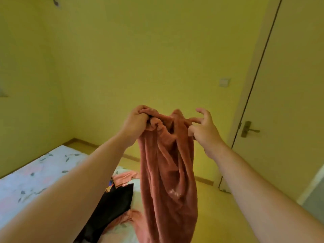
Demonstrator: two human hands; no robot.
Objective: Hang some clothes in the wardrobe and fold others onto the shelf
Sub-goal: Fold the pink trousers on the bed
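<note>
Left hand (135, 122) fingers curled tight round bunched top edge of plush, rust-pink fleece garment (168, 172); right hand (204, 131) pinches opposite edge, outer fingers spread. Soft folds hang below fingers, above floral-sheeted bed (35, 174).

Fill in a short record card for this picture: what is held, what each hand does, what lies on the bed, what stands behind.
held item: rust-brown fleece garment, hanging in the air
left hand: grips its bunched top edge
right hand: pinches the other side, outer fingers spread
on bed: black garment, pink garment
background: door, light switch
</note>
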